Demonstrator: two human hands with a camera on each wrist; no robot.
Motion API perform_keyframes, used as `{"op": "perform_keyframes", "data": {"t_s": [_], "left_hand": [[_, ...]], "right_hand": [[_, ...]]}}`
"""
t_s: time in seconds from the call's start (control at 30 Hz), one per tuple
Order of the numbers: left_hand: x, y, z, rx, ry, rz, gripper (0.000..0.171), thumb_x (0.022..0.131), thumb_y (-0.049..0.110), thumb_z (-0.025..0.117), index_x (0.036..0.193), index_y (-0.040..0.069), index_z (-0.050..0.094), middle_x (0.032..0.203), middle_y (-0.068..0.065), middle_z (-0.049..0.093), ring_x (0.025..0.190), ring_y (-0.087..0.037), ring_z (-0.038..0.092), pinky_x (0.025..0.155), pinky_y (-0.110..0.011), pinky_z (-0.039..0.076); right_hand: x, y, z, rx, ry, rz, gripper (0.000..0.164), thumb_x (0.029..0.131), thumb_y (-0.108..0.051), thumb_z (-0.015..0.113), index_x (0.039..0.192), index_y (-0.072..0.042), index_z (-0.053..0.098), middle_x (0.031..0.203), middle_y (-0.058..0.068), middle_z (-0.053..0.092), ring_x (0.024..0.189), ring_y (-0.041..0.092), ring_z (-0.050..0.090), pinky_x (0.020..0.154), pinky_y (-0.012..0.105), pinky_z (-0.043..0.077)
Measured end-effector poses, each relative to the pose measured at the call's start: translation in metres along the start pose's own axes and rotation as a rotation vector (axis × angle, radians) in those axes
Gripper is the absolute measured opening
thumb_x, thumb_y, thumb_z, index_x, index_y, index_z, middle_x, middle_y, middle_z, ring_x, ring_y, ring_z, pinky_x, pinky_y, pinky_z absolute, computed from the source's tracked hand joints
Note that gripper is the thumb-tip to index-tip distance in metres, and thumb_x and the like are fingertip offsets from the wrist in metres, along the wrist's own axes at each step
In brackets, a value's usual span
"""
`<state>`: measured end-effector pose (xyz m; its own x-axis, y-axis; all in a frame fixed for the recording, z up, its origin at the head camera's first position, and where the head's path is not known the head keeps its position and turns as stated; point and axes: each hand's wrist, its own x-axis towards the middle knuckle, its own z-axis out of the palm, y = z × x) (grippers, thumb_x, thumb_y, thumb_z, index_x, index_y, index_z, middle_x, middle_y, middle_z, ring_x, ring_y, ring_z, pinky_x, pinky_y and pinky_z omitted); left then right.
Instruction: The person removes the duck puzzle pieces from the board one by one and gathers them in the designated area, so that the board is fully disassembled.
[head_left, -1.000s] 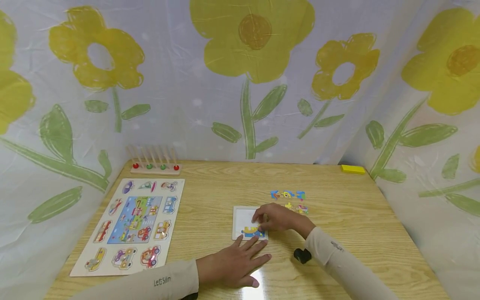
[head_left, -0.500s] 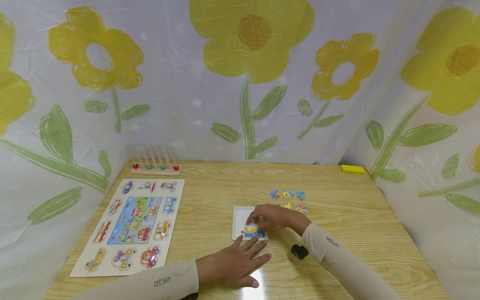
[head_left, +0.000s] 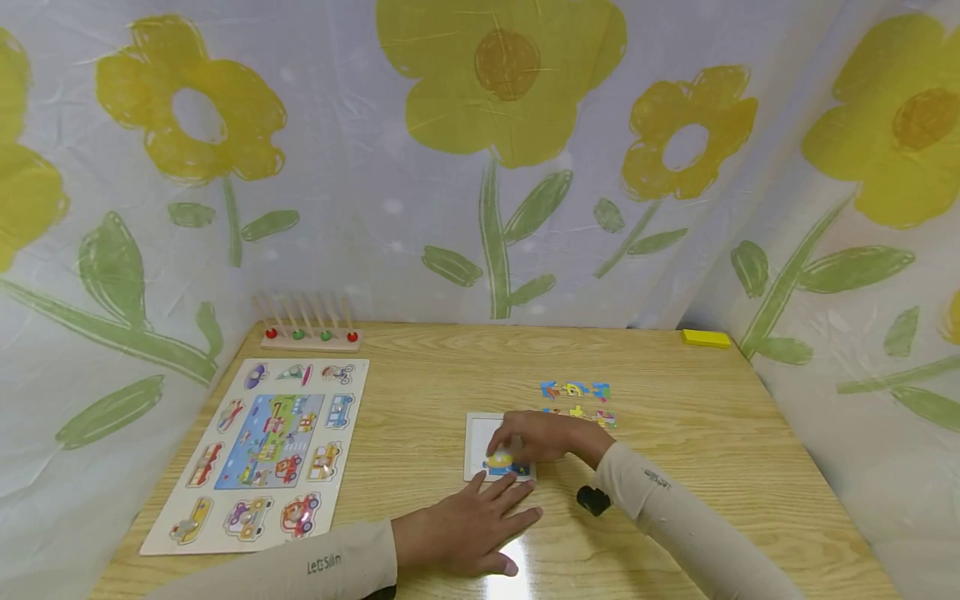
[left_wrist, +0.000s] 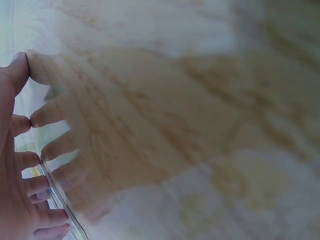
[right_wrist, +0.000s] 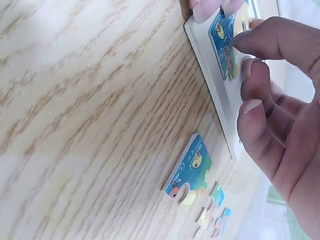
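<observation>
A small white square tray (head_left: 477, 429) lies mid-table, with joined blue and yellow puzzle pieces (head_left: 501, 468) along its near side. Over it, my right hand (head_left: 534, 437) has curled fingers; the index finger reaches the yellow part. The right wrist view shows the thumb against a blue fish-patterned puzzle piece (right_wrist: 220, 42), its other side partly hidden by the fingers. My left hand (head_left: 480, 525) lies spread on the table, fingertips at the tray's near rim. Loose puzzle pieces (head_left: 575, 389) sit in two rows behind the right hand.
A large vehicle peg board (head_left: 273, 442) lies at the left. Behind it stands a wooden rack (head_left: 311, 338) with upright pegs and red and green beads. A yellow block (head_left: 706, 338) is at the back right corner. Flowered curtains enclose the table.
My right hand has shifted slightly left over the tray, its index finger now lower on the yellow part. The left hand has stayed put.
</observation>
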<state>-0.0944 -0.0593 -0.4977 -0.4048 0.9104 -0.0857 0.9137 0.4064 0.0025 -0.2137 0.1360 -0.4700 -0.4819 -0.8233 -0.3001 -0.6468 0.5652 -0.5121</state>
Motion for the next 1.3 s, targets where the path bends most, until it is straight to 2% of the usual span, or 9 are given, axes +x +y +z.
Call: {"op": "perform_keyframes", "data": {"t_s": [0.2,0.4,0.77,1.0,1.3], "left_hand": [[0.0,0.0,0.001,0.012,0.01,0.003,0.069,0.104,0.062,0.03,0.157,0.019,0.035,0.163,-0.015,0.031,0.147,-0.037,0.036,0.102,-0.058,0.047],[-0.001,-0.001,0.001,-0.003,0.008,0.008,0.069,0.104,0.061,0.03,0.158,0.018,0.034,0.163,-0.016,0.03,0.147,-0.038,0.036,0.103,-0.057,0.047],[0.0,-0.001,0.0,-0.041,-0.008,0.002,0.069,0.104,0.061,0.031,0.158,0.018,0.033,0.164,-0.016,0.028,0.148,-0.038,0.034,0.105,-0.059,0.045],[-0.001,-0.002,0.001,-0.048,-0.003,0.004,0.069,0.104,0.061,0.031,0.158,0.018,0.034,0.164,-0.016,0.028,0.148,-0.038,0.034,0.105,-0.06,0.044],[-0.001,-0.002,0.0,-0.038,-0.008,0.001,0.069,0.104,0.061,0.031,0.158,0.018,0.034,0.164,-0.015,0.029,0.147,-0.038,0.035,0.104,-0.058,0.045]], "right_hand": [[0.0,-0.001,-0.001,0.034,-0.005,0.007,0.027,0.096,-0.01,0.066,0.119,-0.021,0.073,0.109,-0.006,0.062,0.102,0.007,0.056,0.092,0.026,0.048],[0.004,0.0,0.001,0.115,0.002,0.019,0.017,0.097,-0.017,0.068,0.114,-0.021,0.071,0.106,-0.009,0.062,0.098,0.005,0.056,0.089,0.026,0.048],[0.011,0.003,0.003,0.257,-0.009,0.007,0.01,0.094,-0.013,0.072,0.098,-0.016,0.064,0.098,-0.007,0.063,0.089,0.006,0.057,0.08,0.023,0.049],[0.017,0.004,0.006,0.315,-0.036,-0.01,0.006,0.095,-0.01,0.069,0.096,-0.01,0.063,0.092,-0.007,0.062,0.079,0.005,0.056,0.072,0.021,0.049],[0.01,0.005,0.002,0.301,0.046,-0.033,0.008,0.097,-0.019,0.069,0.092,-0.015,0.063,0.092,-0.007,0.062,0.077,0.005,0.054,0.07,0.021,0.047]]}}
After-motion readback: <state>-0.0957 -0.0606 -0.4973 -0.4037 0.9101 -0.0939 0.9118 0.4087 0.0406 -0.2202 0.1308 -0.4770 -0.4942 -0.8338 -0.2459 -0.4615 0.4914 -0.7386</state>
